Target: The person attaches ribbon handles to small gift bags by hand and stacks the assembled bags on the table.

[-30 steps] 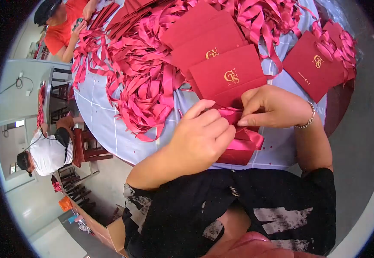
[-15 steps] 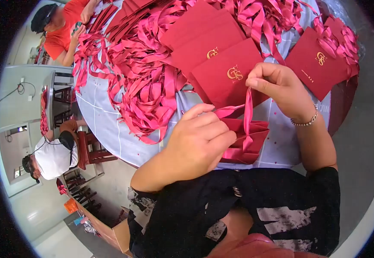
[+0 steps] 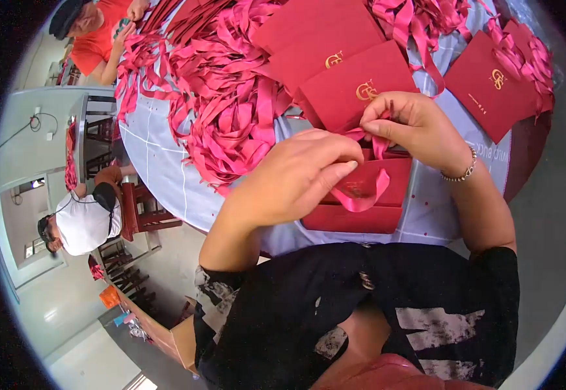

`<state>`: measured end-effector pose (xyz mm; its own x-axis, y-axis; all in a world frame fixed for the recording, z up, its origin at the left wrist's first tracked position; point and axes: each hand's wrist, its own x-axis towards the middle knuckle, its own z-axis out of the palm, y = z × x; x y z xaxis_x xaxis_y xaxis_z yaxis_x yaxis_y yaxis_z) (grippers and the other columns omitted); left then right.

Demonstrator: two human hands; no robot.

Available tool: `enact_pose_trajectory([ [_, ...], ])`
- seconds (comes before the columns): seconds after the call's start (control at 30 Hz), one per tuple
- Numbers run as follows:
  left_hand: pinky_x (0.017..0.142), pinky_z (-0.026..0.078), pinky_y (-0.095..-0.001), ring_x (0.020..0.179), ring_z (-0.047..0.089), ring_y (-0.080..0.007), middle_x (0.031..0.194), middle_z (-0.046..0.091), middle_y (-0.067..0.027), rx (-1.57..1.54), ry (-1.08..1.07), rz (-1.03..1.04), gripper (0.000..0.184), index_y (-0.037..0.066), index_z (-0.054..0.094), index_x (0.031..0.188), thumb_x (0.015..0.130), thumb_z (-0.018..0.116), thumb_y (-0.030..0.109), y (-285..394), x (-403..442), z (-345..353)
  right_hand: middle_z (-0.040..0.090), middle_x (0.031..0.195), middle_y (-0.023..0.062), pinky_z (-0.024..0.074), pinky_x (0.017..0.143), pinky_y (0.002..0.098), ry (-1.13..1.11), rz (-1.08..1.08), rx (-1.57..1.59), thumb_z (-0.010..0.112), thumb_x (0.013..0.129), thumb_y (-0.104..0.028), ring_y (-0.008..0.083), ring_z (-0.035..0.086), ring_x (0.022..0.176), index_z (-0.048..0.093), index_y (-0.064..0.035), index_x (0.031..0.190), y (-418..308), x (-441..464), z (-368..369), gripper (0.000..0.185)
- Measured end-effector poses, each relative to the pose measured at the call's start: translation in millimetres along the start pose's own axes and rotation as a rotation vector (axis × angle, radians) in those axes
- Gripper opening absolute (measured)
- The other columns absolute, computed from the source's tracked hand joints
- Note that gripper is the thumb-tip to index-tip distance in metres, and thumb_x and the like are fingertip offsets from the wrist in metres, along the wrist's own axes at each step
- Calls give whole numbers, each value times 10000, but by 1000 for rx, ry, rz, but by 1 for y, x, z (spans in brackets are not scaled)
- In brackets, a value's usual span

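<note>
A small red paper gift bag (image 3: pixel 367 218) lies on the table in front of me, its mouth toward the far side. A pink ribbon loop (image 3: pixel 371 198) hangs over its near face. My right hand (image 3: pixel 413 127) pinches another pink ribbon (image 3: pixel 379 144) between thumb and fingers at the bag's far edge. Close beside it on the left, my left hand (image 3: pixel 299 172) has its fingers curled over the bag; whatever they grip is hidden. Beyond the hands are stacked red bags (image 3: pixel 354 84) with gold lettering.
Heaped pink ribbons (image 3: pixel 231 123) cover the table's left side. More red bags (image 3: pixel 491 84) with ribbons lie at the right. A pale printed cloth (image 3: pixel 156 149) covers the round table. One person (image 3: pixel 104 42) sits across, another (image 3: pixel 84 221) further left.
My right hand has come down toward the bag, and the raised ribbon is lower and gathered. The bag's face now shows, with a ribbon loop over it. My left hand has shifted upward.
</note>
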<state>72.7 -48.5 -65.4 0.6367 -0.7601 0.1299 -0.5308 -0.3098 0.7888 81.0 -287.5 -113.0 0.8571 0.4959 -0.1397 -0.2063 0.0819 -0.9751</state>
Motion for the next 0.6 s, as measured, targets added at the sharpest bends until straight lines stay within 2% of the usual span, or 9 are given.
enact_pose_trajectory([
  [0.03,869,482,-408,966,632,-314,1035,653,-144,-58,-85,-31,171,16,637,1052,902,652,96,-3,-1,-6,649,844,-1,501,665,205,14,-2,5,615,957,-20,53,598,739,643,-2,963,1,0,0,34],
  [0.07,869,482,-408,966,632,-314,1035,653,-144,-56,-83,-38,171,16,637,1052,902,652,96,-7,0,-10,650,846,3,504,665,206,28,-4,11,612,959,-20,57,602,742,640,1,970,2,0,0,37],
  [0.13,871,482,-423,988,627,-332,1050,656,-146,-154,-227,118,205,18,649,1033,870,702,131,-15,2,-14,654,849,12,517,671,217,21,8,32,607,961,-21,66,609,746,634,7,984,3,0,0,45],
  [0.17,873,483,-431,1009,622,-340,1067,656,-154,-105,-186,174,244,20,657,1010,832,749,158,-13,1,-14,655,849,15,523,675,221,24,-6,14,606,960,-19,70,614,749,632,8,989,4,1,0,47],
  [0.3,891,485,-425,1030,617,-340,1072,654,-158,45,-250,241,273,20,667,1014,809,770,168,-19,-2,-12,661,860,19,537,683,230,44,-11,-31,601,961,-18,78,623,755,630,12,999,3,0,1,57],
  [0.43,891,497,-401,992,640,-331,1084,657,-160,-17,-257,119,332,28,663,1104,823,762,176,-19,-1,-10,667,829,15,533,673,237,89,-17,-91,619,949,-28,80,628,740,654,13,989,3,0,2,66],
  [0.5,882,503,-394,972,652,-329,1092,661,-163,-73,-253,67,346,31,659,1134,834,752,176,-13,0,-7,685,786,21,525,664,248,190,-148,-364,656,926,-51,78,632,723,682,17,960,3,-1,5,81],
  [0.57,849,514,-387,926,673,-322,1112,674,-163,-101,-52,-73,325,26,645,1161,871,712,158,2,-1,1,698,785,29,521,660,252,228,-199,-437,671,915,-61,76,632,713,696,17,948,4,-2,8,89],
  [0.6,847,517,-394,920,679,-334,1063,698,-157,-47,-56,-121,281,14,654,1136,893,686,152,5,1,2,711,784,37,518,656,255,263,-249,-506,686,903,-71,73,632,703,710,18,936,4,-2,9,97],
])
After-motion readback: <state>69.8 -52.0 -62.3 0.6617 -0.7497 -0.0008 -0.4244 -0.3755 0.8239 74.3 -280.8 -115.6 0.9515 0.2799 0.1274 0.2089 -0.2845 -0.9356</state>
